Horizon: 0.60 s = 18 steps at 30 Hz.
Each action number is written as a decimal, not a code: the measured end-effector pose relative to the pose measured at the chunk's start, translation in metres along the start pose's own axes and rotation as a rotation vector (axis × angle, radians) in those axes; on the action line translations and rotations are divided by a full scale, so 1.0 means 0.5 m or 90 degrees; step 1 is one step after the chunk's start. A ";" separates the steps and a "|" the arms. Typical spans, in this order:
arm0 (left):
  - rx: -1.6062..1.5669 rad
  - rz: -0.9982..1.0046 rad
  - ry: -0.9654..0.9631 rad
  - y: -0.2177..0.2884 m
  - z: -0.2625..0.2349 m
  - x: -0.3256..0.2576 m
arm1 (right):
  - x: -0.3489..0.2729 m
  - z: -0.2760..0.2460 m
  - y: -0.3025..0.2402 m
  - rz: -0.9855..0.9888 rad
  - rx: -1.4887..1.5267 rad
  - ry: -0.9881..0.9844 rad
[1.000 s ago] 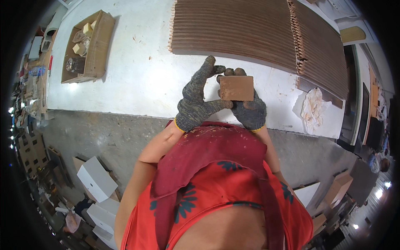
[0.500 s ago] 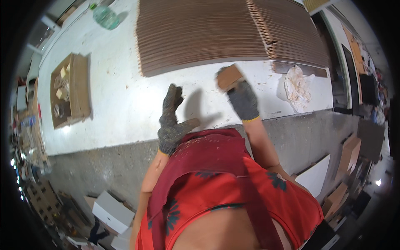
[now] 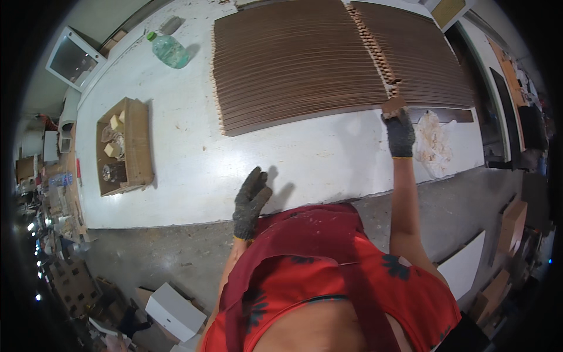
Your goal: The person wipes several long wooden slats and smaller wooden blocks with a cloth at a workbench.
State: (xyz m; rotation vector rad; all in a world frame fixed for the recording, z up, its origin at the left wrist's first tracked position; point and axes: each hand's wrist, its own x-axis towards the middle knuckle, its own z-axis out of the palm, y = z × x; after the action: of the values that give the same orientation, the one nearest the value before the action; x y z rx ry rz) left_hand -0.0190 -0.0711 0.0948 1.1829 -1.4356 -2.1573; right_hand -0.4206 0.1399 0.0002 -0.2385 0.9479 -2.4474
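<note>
My right hand (image 3: 399, 134), in a dark grey glove with a yellow cuff edge, is closed on a small brown block (image 3: 393, 105). Block and fingers are at the near edge of the dark brown wooden strips (image 3: 299, 64), close to the gap between the two groups. The strips lie flat, side by side. My gloved left hand (image 3: 251, 200) holds nothing. It hovers near the table's front edge beside my apron, fingers apart. To the right of my right hand lies a crumpled whitish, stained cloth or paper (image 3: 433, 144).
The white table (image 3: 182, 152) carries a cardboard box (image 3: 138, 144) at left with yellowish blocks and a jar inside. Behind it lies a green plastic bottle (image 3: 170, 51). A single brown strip (image 3: 443, 115) lies by the cloth. White panels and boxes (image 3: 175, 311) stand on the floor.
My right hand has moved right with the brown block, up to the strips' near edge. My left hand's fingers have drawn closer together. The whole view has shifted slightly.
</note>
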 end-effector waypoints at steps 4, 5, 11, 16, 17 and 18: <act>0.029 0.004 -0.056 0.006 0.008 0.019 | -0.020 0.044 -0.018 -0.029 -0.178 0.003; 0.086 0.050 -0.059 0.003 0.005 0.028 | -0.022 0.043 -0.014 -0.027 -0.174 0.054; 0.342 0.392 0.185 0.038 -0.021 0.131 | -0.004 -0.028 0.023 0.045 -0.019 0.124; 0.172 0.232 0.086 0.027 -0.108 0.265 | -0.010 -0.006 0.022 0.061 0.088 0.081; 0.214 0.251 0.105 0.028 -0.099 0.263 | -0.024 0.002 0.015 0.053 0.105 0.077; 0.255 0.271 0.123 0.028 -0.093 0.254 | -0.028 0.006 0.014 0.050 0.128 0.074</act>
State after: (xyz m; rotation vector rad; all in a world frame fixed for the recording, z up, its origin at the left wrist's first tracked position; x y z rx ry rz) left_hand -0.0652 -0.1865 0.0395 1.0469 -1.8795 -1.4776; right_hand -0.4049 0.1412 -0.0019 0.0103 0.7361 -2.4825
